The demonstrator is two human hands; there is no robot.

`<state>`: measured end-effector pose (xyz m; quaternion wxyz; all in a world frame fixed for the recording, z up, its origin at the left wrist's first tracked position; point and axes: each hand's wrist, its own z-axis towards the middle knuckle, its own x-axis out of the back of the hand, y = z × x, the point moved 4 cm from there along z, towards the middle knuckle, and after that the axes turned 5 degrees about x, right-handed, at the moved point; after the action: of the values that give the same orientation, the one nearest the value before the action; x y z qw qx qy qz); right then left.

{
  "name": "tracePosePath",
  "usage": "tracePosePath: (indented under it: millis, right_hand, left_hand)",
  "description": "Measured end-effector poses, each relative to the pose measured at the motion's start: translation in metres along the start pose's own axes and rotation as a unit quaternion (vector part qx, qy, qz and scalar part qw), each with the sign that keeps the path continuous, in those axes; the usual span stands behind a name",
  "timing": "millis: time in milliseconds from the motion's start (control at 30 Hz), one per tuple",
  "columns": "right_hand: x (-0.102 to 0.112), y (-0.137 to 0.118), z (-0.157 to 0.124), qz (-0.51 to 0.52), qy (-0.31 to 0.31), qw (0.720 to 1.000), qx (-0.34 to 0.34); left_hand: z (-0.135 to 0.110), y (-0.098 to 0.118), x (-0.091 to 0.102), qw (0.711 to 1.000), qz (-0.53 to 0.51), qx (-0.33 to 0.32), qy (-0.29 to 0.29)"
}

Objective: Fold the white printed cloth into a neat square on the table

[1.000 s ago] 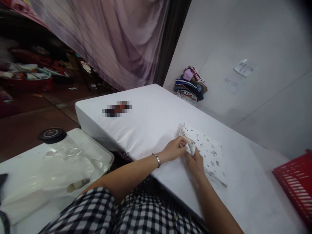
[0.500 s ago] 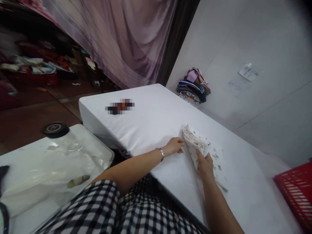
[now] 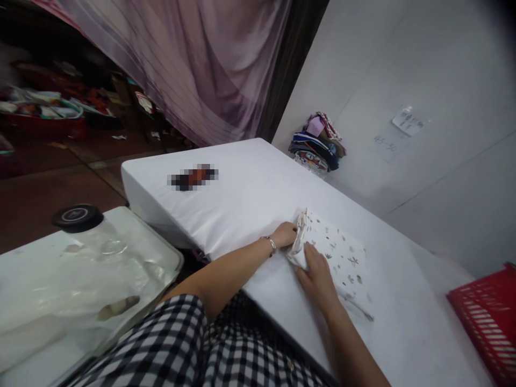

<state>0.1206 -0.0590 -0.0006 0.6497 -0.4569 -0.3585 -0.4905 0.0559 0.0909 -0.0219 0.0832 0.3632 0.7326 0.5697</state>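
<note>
A white cloth with a small leaf print (image 3: 342, 250) lies folded in layers on the white-covered table (image 3: 242, 188). My left hand (image 3: 284, 235), with a bracelet at its wrist, is at the cloth's left end, where the stacked folds show. Its fingers curl against that edge, and their tips are partly hidden. My right hand (image 3: 318, 274) rests on the near side of the cloth, fingers stretched out over the top and thumb along the near edge.
A side table (image 3: 24, 252) at left carries a clear plastic sheet and a black-lidded jar (image 3: 78, 217). A stack of folded clothes (image 3: 316, 145) sits by the wall. A red basket (image 3: 484, 312) stands at right; a blurred-out item (image 3: 193, 177) lies on the table.
The raised folds have come down flat, with the printed side up. My right hand has moved left from pinching the cloth to lying on it, and my left hand now touches its edge.
</note>
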Motion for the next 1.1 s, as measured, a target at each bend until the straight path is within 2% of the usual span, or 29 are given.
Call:
tracePosePath:
  millis: [133, 233, 333, 400, 567, 633, 733, 867, 933, 1000, 1100]
  right_hand:
    - [-0.014, -0.003, -0.005, -0.104, -0.043, 0.993, 0.034]
    - [-0.017, -0.004, -0.006, -0.122, -0.040, 0.991, 0.037]
    - [-0.019, -0.004, -0.005, -0.128, -0.038, 0.991, 0.033]
    - [-0.020, -0.006, -0.004, -0.124, -0.043, 0.991, 0.027]
    - [-0.009, -0.002, -0.001, -0.050, -0.094, 0.994, 0.023]
    - [0.005, 0.012, 0.001, -0.017, -0.105, 0.994, 0.007]
    - [0.028, 0.049, -0.001, -0.039, -0.067, 0.994, -0.080]
    - [0.032, 0.094, -0.017, -0.075, -0.093, 0.971, -0.206]
    - [0.029, 0.103, -0.024, -0.053, -0.108, 0.968, -0.221]
    - [0.030, 0.109, -0.027, -0.020, -0.094, 0.972, -0.215]
    - [0.046, 0.125, -0.034, 0.002, -0.013, 0.971, -0.241]
  left_hand:
    - [0.006, -0.002, 0.008, 0.993, 0.099, -0.062, 0.011]
    - [0.007, -0.003, 0.008, 0.995, 0.079, -0.052, 0.021]
    - [0.005, -0.005, 0.008, 1.000, 0.002, -0.001, 0.015]
    - [0.004, -0.003, 0.006, 1.000, -0.007, -0.004, 0.009]
    - [0.004, 0.003, 0.003, 0.991, 0.103, -0.061, 0.052]
    - [0.005, 0.002, 0.001, 0.989, 0.130, -0.054, 0.051]
    - [0.005, 0.003, 0.002, 0.986, 0.147, -0.060, 0.043]
    - [0.005, 0.004, 0.004, 0.984, 0.152, -0.081, 0.050]
    - [0.006, 0.003, 0.005, 0.985, 0.137, -0.087, 0.049]
    - [0.009, 0.000, 0.004, 0.989, 0.111, -0.088, 0.043]
    - [0.015, -0.006, 0.004, 0.992, 0.059, -0.101, 0.037]
